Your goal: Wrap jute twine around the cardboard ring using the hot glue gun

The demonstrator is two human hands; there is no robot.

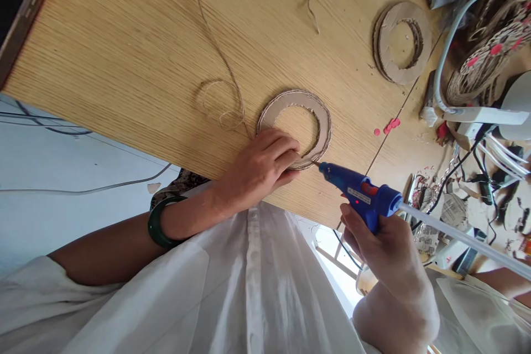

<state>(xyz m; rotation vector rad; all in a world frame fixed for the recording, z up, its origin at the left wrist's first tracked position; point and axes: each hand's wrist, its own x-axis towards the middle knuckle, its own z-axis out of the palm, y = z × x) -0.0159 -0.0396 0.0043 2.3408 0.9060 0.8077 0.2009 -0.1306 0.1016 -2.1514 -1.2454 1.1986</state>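
Near the bench's (136,61) near edge, the left hand (265,163), fingers curled, is holding a cardboard ring (322,116) flat; the right hand (385,249) is gripping a blue glue gun (352,188), aiming at the rim. Keeping fingertips clear while dabbing sparingly seems wise.

Nothing is legible, the label (359,195) on the glue gun (372,207) being too small.

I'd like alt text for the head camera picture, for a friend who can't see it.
A person's right hand points a blue glue gun at the edge of a cardboard ring, which the left hand holds on a wooden table. String trails near the ring; stacked cardboard rings and red discs lie toward the right.
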